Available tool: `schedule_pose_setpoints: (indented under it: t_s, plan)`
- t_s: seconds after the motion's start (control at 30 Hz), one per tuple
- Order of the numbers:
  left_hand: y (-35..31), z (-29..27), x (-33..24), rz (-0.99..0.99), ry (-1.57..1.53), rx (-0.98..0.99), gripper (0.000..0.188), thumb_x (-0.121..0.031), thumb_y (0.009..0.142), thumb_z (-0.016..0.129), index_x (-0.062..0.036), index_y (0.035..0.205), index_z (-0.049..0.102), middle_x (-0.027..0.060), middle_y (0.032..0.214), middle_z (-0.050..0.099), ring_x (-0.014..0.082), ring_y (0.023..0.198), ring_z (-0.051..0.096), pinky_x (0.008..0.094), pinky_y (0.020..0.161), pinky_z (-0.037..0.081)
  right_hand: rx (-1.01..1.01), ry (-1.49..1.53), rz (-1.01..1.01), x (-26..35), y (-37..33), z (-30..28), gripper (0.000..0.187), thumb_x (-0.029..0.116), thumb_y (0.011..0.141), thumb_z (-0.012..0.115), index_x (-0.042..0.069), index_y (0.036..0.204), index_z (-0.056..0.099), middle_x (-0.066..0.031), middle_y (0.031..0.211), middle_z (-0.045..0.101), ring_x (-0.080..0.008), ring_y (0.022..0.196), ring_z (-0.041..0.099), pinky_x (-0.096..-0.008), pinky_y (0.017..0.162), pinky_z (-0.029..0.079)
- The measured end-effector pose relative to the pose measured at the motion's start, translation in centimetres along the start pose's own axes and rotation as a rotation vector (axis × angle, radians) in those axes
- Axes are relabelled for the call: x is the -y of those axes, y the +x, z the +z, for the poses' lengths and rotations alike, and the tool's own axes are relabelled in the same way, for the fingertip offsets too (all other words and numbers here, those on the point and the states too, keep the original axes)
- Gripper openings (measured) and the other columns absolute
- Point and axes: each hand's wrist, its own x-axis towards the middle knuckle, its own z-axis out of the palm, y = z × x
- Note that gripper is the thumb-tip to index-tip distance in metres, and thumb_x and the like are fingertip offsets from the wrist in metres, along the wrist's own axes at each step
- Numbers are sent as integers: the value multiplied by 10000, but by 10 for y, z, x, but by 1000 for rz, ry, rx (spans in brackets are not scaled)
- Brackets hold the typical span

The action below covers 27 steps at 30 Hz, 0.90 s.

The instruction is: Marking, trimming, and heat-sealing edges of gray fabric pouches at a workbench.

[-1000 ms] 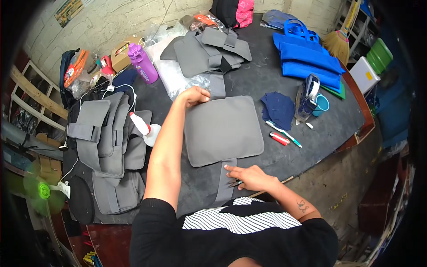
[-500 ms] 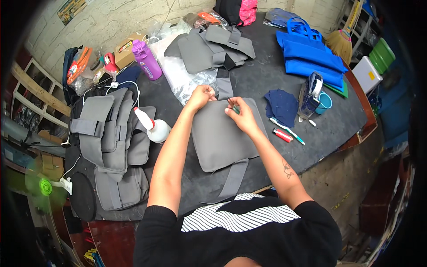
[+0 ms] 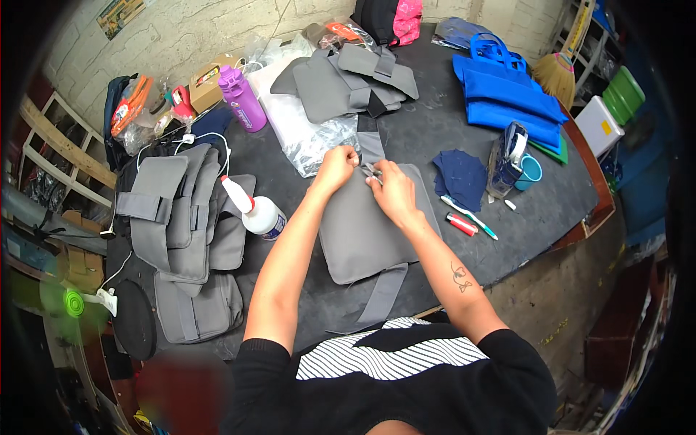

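A grey padded fabric piece (image 3: 370, 243) lies flat before me, with one grey strap (image 3: 382, 296) sticking out at its near edge and another strap (image 3: 371, 145) at its far edge. At the far left corner of the pad, my left hand (image 3: 336, 170) is closed in a pinch; what lies between its fingertips is too small to make out. My right hand (image 3: 395, 191) grips small metal thread snips (image 3: 372, 172) above the pad's far edge, close to the base of the far strap. The blade tips point toward my left fingers.
Stacked grey padded pieces (image 3: 163, 181) lie at left beside a white spray bottle (image 3: 262, 219); more grey pieces (image 3: 326, 90) lie at the back. A purple bottle (image 3: 243, 101), blue bags (image 3: 507, 98), navy fabric scraps (image 3: 462, 174), a tape dispenser (image 3: 505, 163), a red lighter (image 3: 462, 224) and a toothbrush (image 3: 471, 216) surround the work.
My left hand has moved slightly right and down, nearer the snips. The snips have turned, so their metal blades now show. The pad has shifted slightly to the right.
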Motion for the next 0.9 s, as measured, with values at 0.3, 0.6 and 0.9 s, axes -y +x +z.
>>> schedule_pose_setpoints:
  t_s: [0.3,0.6,0.9]
  plan:
    - [-5,-2,-20,121,-6,-62,79,-26,829,563,45,794,553,169,715,607,239,671,578,350,661,454,-129,-349,-179,12,10,9,147,167,775,661,41,783,585,-105,766,625,-285,609,637,-407,564,497]
    - [1,0,-5,141,-142,-109,73,-18,809,483,32,802,536,194,709,597,348,729,618,395,661,465,57,-320,-12,18,12,2,156,169,797,635,40,873,592,-137,878,653,-331,717,646,-436,639,492]
    - [-36,-46,27,-270,-97,-562,182,-161,844,553,12,845,606,194,755,631,350,763,630,400,698,469,12,-34,169,-23,-39,-42,441,224,732,731,62,1089,529,-119,1042,616,-278,899,611,-360,746,487]
